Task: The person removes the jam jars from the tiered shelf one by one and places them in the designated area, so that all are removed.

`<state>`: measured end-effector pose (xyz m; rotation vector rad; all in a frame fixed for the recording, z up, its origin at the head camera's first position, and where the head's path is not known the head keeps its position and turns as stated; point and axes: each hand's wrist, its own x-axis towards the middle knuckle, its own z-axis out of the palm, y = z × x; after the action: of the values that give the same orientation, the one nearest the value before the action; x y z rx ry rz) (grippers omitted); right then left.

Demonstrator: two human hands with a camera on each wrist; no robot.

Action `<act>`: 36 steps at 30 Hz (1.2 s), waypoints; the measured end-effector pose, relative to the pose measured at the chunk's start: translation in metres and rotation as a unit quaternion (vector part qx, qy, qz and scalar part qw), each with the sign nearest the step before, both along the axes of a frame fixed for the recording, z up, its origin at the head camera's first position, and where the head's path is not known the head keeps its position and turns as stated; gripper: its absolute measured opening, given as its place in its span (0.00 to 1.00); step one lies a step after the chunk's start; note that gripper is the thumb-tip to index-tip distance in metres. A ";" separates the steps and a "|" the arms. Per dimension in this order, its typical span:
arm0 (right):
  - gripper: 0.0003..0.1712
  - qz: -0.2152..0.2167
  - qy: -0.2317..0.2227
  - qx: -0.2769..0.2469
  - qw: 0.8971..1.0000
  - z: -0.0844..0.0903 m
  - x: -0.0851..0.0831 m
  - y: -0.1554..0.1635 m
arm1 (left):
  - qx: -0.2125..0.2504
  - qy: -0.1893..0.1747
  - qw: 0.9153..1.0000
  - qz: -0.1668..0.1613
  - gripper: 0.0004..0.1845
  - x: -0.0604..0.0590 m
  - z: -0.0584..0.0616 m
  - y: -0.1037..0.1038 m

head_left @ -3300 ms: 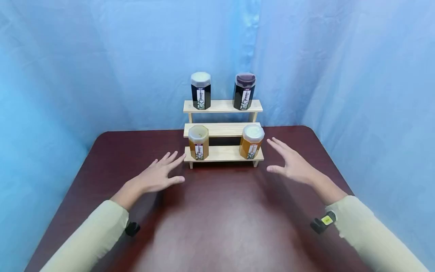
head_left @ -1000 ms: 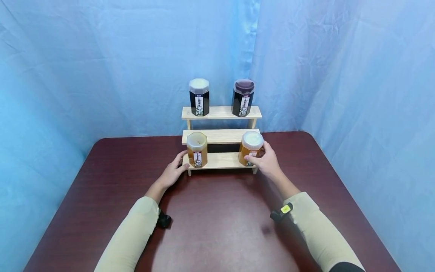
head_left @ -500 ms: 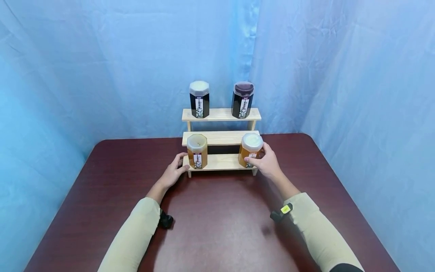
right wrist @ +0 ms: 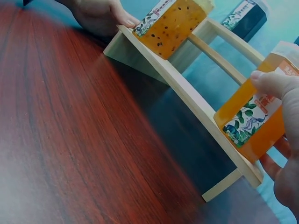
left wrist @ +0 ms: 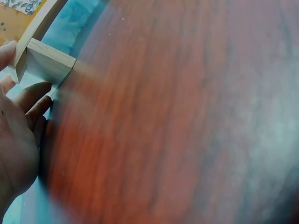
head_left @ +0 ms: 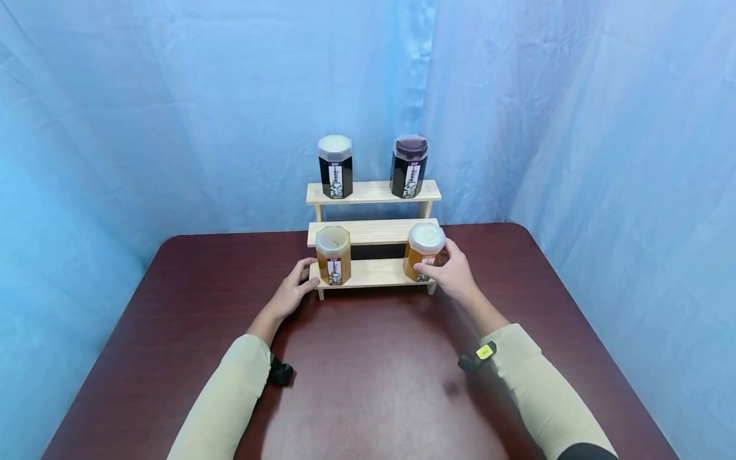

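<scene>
A three-tier wooden display stand (head_left: pixel 376 273) holds eight-sided jars with pale lids. On the bottom tier's right end, an orange jar (head_left: pixel 413 259) is gripped by my right hand (head_left: pixel 457 276), its thumb across the front and its fingers round the right side and back. My left hand (head_left: pixel 290 294) holds the left end of the bottom tier, thumb at the front corner, beside the seed-flecked amber jar (head_left: pixel 333 255). In the left wrist view the other fingers (left wrist: pixel 35 98) of that hand hang loosely below the board. Both jars stand upright on the tier.
Two dark jars, one with a white top (head_left: pixel 335 169) and one with a purplish top (head_left: pixel 409 169), stand on the top tier. The stand sits near the back edge of a dark red wooden table (head_left: pixel 368 383). Blue curtains (head_left: pixel 230 115) hang behind and beside it.
Since the oldest frame, both hands have come inward from spread poses: the right onto the orange jar, the left onto the stand's end. Over the last second they hold still.
</scene>
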<state>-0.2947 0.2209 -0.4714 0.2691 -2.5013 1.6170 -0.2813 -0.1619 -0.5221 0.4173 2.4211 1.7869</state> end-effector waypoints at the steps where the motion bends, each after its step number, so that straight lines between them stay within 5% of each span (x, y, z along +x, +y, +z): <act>1: 0.43 -0.001 0.001 -0.003 1.000 0.000 0.001 0.000 | -0.002 -0.002 1.000 -0.004 0.28 0.003 0.005 0.001; 7: 0.42 -0.007 0.010 -0.002 1.000 -0.002 0.006 0.003 | -0.011 0.007 1.000 -0.013 0.28 0.022 0.031 0.004; 15: 0.45 -0.025 0.008 0.009 1.000 0.001 0.013 0.008 | -0.015 0.016 1.000 -0.009 0.27 0.024 0.035 0.004; 19: 0.46 -0.033 0.004 0.008 0.999 0.001 0.017 0.014 | -0.030 0.017 0.999 -0.012 0.27 0.022 0.032 0.003; 26: 0.45 -0.044 0.027 0.019 0.999 0.009 0.017 0.036 | -0.028 0.021 0.999 0.000 0.28 0.004 -0.003 -0.002; 36: 0.43 -0.114 0.038 0.072 0.990 0.015 0.007 0.083 | -0.039 0.026 0.999 0.001 0.28 0.001 -0.002 -0.001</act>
<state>-0.2874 0.3038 -0.4562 0.0559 -2.4897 1.3186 -0.2807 -0.1633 -0.5245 0.4604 2.5174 1.6958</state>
